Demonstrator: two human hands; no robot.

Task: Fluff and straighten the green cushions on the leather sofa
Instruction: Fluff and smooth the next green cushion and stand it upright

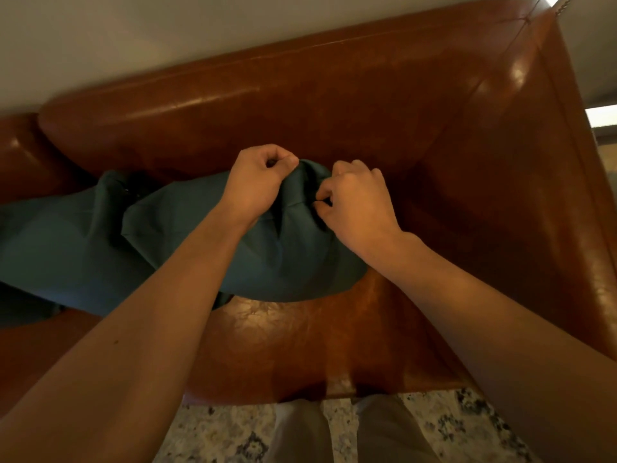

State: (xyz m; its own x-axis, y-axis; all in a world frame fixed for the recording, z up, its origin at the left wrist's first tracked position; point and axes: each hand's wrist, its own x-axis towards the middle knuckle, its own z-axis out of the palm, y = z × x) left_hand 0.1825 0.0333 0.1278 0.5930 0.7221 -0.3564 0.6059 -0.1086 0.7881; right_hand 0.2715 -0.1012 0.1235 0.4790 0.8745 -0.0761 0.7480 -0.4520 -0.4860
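From the head view, both the left hand point(258, 182) and right hand point(355, 203) pinch the top corner of the cushion point(273, 259) lying on the sofa point(334, 128) seat, so I'd tug evenly upward and shake it.

My cushion point(293, 259) lies on the sofa seat point(300, 342); another cushion point(50, 248) at nine o'clock, backrest point(300, 121) at twelve.

single head view, looking steeply down, close over sofa seat point(300, 335).
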